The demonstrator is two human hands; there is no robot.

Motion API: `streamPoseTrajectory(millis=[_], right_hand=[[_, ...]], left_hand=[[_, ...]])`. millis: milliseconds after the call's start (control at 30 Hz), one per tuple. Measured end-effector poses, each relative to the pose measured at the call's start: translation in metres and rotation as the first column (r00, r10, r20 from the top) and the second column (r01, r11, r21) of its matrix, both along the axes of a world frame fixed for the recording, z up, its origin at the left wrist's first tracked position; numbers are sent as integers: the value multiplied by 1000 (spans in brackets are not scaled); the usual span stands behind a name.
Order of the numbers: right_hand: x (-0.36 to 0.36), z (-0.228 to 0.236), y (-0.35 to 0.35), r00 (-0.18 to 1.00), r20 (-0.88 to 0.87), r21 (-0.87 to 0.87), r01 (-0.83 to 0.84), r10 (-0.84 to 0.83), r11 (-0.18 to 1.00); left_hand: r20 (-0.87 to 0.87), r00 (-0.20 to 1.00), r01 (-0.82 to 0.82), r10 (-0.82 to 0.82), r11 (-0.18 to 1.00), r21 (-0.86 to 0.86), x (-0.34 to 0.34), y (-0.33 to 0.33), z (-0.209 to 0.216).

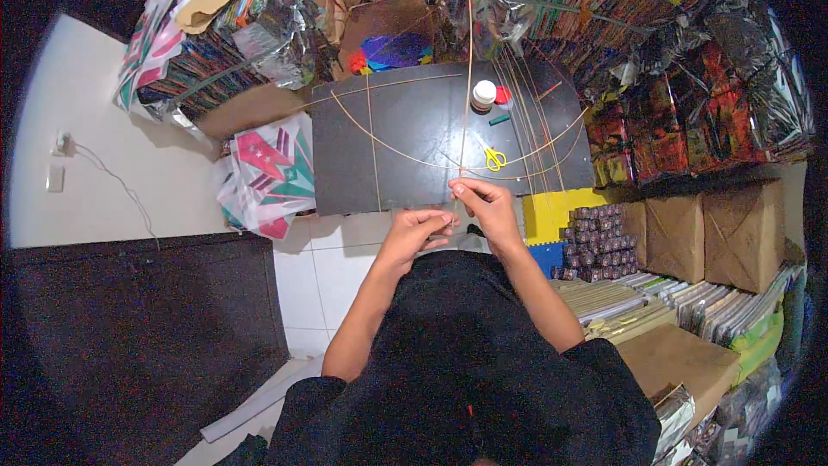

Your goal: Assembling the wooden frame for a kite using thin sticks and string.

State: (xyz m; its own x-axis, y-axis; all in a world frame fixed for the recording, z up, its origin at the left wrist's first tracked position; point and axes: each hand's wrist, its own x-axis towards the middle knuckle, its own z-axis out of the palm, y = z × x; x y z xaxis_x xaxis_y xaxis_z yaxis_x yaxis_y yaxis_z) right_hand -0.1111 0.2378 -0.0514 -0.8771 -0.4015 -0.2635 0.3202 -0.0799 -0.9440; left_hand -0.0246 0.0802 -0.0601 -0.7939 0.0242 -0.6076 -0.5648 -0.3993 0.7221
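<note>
Both hands meet at the near edge of a dark board (405, 173). The left hand (414, 233) has its fingertips pinched together on the lower end of a thin bamboo stick (467, 78), and the right hand (485, 207), just beside it, pinches the same stick slightly higher. The stick runs straight up across the board, over curved sticks (397, 145) lying there. Yellow scissors (494, 158) lie near the right hand; a white-capped glue bottle (484, 95) stands farther back.

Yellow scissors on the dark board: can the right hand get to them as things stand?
Probably yes. The yellow scissors lie just beyond the right hand on the dark board, with only thin sticks across the way. But both hands pinch a stick, so the right hand must let go first.
</note>
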Motion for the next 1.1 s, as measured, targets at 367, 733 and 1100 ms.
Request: streamPoseTrajectory(millis=[367,733,1100], right_hand=[[-3,-10,3,999,-7,-6,-49,48,999],[-11,-20,42,942,-132,328,-252,309,910],[-46,23,62,989,-134,137,-38,57,990]], left_hand=[[-239,967,28,-87,970,-240,-1,6,-8],[-246,968,-125,44,938,-325,5,-10,-12],[-214,954,32,-211,779,-626,25,-27,-17]])
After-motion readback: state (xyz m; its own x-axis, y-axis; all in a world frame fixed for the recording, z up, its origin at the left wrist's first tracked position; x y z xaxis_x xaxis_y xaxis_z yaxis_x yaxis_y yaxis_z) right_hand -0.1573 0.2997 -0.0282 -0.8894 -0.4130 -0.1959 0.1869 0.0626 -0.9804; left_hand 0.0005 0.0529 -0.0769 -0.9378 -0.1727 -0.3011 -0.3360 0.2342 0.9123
